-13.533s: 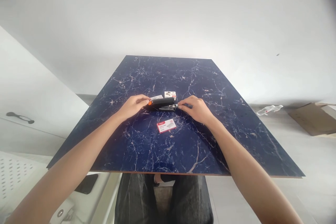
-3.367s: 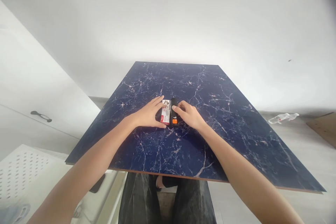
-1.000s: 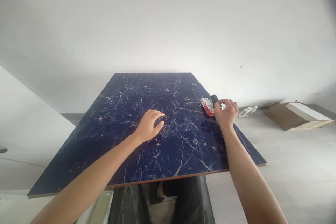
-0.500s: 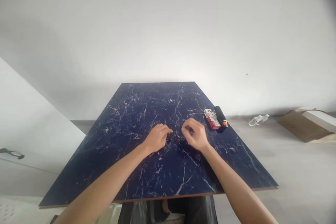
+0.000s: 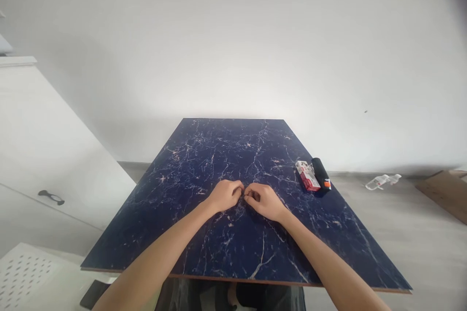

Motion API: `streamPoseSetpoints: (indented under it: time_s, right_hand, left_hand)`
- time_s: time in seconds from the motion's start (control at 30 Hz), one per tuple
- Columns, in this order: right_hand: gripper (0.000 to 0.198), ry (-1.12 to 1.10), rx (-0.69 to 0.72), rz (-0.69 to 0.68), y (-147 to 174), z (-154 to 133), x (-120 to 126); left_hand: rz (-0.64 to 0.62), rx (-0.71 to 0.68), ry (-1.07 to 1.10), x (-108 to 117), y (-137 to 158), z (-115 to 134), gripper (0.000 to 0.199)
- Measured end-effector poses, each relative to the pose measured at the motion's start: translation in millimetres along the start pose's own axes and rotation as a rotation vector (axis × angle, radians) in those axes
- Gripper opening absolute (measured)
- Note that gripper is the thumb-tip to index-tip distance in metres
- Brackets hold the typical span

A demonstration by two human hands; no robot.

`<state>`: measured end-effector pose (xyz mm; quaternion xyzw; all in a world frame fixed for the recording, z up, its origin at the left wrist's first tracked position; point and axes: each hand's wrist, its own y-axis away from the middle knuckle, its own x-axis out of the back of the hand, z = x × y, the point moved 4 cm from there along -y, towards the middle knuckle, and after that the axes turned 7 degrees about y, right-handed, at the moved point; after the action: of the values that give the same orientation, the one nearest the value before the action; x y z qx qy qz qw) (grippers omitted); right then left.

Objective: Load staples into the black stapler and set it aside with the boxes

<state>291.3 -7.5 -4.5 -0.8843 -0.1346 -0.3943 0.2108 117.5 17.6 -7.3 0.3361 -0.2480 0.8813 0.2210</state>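
Note:
Over the middle of a dark blue marbled table (image 5: 219,155), my two hands meet with their fingertips almost touching. My left hand (image 5: 226,195) is closed, its fingers curled toward the thumb. My right hand (image 5: 265,200) is closed in a pinch, thumb and forefinger making a small ring. Anything between the fingertips is too small or too hidden to make out. To the right of my right hand lie a red and white box (image 5: 308,176) and, beside it, a black cylindrical thing (image 5: 320,173) with an orange patch at its near end.
A white cabinet (image 5: 47,136) with a dark handle (image 5: 51,198) stands on the left. On the floor to the right lie clear plastic bottles (image 5: 377,182) and a cardboard box (image 5: 443,192). A white wall (image 5: 233,39) rises behind the table.
My hands have come together from a gap apart, and my left fingers have curled in. The view has shifted left, showing more of the cabinet.

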Motion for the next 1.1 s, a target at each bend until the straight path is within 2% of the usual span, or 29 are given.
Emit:
streamPoseSetpoints:
  time_s: [0.1, 0.23, 0.27, 0.4, 0.7, 1.1]
  right_hand:
    - [0.016, 0.038, -0.142, -0.042, -13, 0, -2]
    - [0.025, 0.454, -0.235, -0.164, -45, -10, -13]
    - [0.027, 0.478, -0.237, -0.185, -54, -13, -16]
    - [0.026, 0.494, -0.25, -0.228, -74, -18, -24]
    - [0.033, 0.56, -0.301, -0.16, -67, -22, -29]
    - [0.031, 0.587, -0.24, -0.236, -72, -10, -29]
  left_hand:
    - [0.043, 0.12, 0.014, 4, -5, -10, 0.024]
    - [0.046, 0.147, 0.034, 10, -20, -20, 0.024]
    - [0.056, 0.157, 0.036, 11, -23, -23, 0.025]
    - [0.116, 0.187, 0.016, 14, -26, -27, 0.027]
    - [0.155, 0.177, -0.079, 15, -27, -23, 0.02]
    - [0.175, 0.14, -0.085, 10, -28, -27, 0.018]
